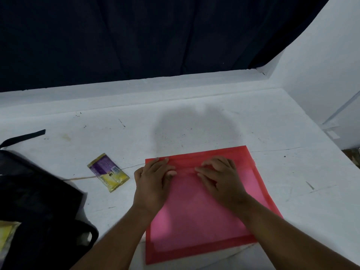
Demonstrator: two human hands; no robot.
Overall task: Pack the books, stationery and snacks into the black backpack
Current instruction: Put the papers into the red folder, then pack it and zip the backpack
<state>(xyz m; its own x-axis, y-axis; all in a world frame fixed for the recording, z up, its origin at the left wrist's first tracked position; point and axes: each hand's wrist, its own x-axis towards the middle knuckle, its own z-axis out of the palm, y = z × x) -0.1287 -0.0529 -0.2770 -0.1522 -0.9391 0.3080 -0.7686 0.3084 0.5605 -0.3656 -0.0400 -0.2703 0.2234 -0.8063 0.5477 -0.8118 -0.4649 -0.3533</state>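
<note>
Head view: a white table top (194, 121) seen from above, with a dark curtain (136, 36) hanging behind it and a white wall (321, 65) at the right.
Red folder: a flat, translucent red-pink folder (204, 211) lies on the table in front of the person, slightly skewed, its far end carrying a folded flap.
Left hand: the left hand (153, 182) lies palm down on the folder's far left corner, fingers bent and pressing on the flap line; it grips nothing, only pushes flat.
Right hand: the right hand (220, 176) lies palm down just beside the left, fingers curled with their tips on the same flap line, pressing and not closed around anything.
Fingertips: those of the two hands point toward each other and sit near, a small gap between them.
Black backpack: the black backpack (39, 211) lies at the left edge of the table, well apart from the folder, one strap (25, 136) trailing toward the far side.
Snack on table: a purple and yellow snack packet (108, 172) lies flat between the backpack and the left hand, touching neither.
Yellow item: a yellow thing (6, 234) shows at the backpack's left edge; what it is cannot be told.
Shadow: a dark rounded shadow (194, 127) falls on the table beyond the folder.
</note>
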